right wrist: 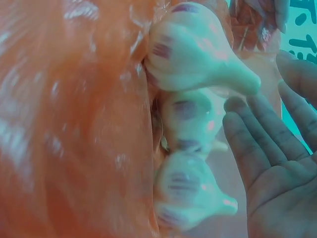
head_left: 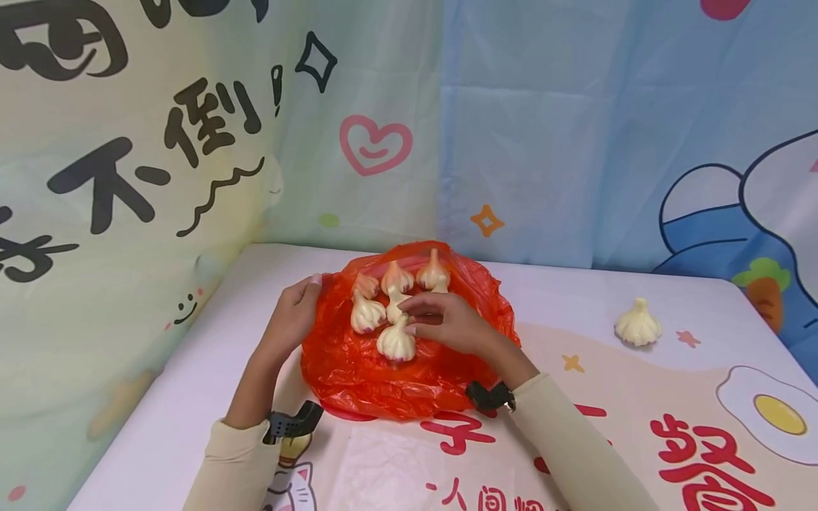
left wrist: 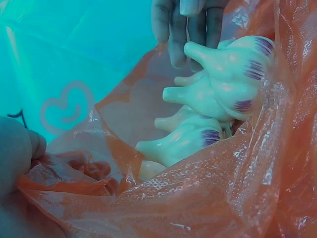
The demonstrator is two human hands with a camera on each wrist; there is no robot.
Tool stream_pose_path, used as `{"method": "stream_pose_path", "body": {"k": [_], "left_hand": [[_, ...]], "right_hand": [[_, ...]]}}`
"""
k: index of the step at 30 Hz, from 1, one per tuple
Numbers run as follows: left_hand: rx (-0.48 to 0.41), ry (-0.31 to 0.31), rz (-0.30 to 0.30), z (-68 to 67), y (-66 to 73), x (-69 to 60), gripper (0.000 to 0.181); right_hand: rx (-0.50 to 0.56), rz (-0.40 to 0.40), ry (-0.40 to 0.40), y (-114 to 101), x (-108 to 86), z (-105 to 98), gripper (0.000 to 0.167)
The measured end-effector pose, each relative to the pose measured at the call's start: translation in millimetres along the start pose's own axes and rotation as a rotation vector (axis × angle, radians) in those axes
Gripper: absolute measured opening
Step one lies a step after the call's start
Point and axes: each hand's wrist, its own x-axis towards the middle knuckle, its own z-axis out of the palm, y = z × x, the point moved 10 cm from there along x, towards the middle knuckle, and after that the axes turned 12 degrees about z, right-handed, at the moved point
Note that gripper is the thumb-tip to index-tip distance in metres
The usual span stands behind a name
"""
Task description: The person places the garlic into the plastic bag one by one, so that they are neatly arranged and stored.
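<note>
A thin red plastic bag (head_left: 358,380) lies spread on the table, with several white garlic bulbs clustered in its mouth. My left hand (head_left: 292,316) grips the bag's left edge; the crumpled film (left wrist: 64,178) passes between thumb and fingers in the left wrist view. Over the cluster is my right hand (head_left: 450,323), its fingers extended beside the stem of the nearest bulb (head_left: 396,344). In the right wrist view its palm and fingers (right wrist: 270,134) show nothing held, close to a purple-streaked bulb (right wrist: 193,49). Whether the fingertips touch that stem, I cannot tell.
One more garlic bulb (head_left: 637,324) stands alone on the table, right of the bag. The printed tablecloth (head_left: 562,411) runs back to a hanging cloth backdrop (head_left: 530,142). Another cloth (head_left: 128,284) hangs along the left side.
</note>
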Motion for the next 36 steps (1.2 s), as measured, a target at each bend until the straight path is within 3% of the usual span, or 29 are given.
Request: {"method": "stream_pose_path", "body": {"k": [14,36], "left_hand": [[0.008,-0.011,-0.022,2.5,-8.0,-0.4,0.059],[0.021,-0.012,-0.010,4.2,-3.5,-0.1,0.057]], "right_hand": [[-0.050,0.061,0.081,14,-27.3,-26,0.040],[-0.133,0.100,0.175,38,-80.3,-66,0.036]]}}
